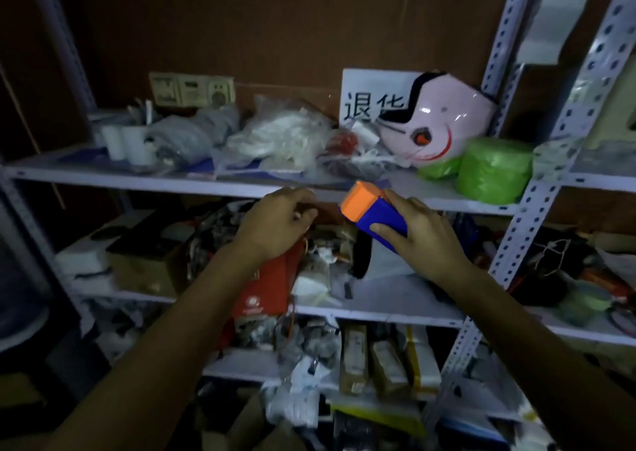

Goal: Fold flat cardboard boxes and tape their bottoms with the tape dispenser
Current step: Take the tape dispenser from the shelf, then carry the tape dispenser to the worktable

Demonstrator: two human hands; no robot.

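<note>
- One hand, the right hand [423,240], grips the dispenser [375,214]: its fingers are curled round the blue body and the thumb lies along the upper side.
- The dispenser is in the air, in front of the rack, just below the edge of the upper shelf [103,178].
- It looks like hard plastic, so I judge it light, stiff and a little smooth. The blue body is the good place to hold; the orange end is better left free.
- Its long axis is slanted, from lower right to upper left. The orange end points up and left, toward the left hand [278,223].
- The left hand is near, not touching the dispenser. Its fingers are curled; I cannot tell if they pinch something.
- Behind, on the shelf, stand a helmet [437,123] and green rolls [492,170].
</note>
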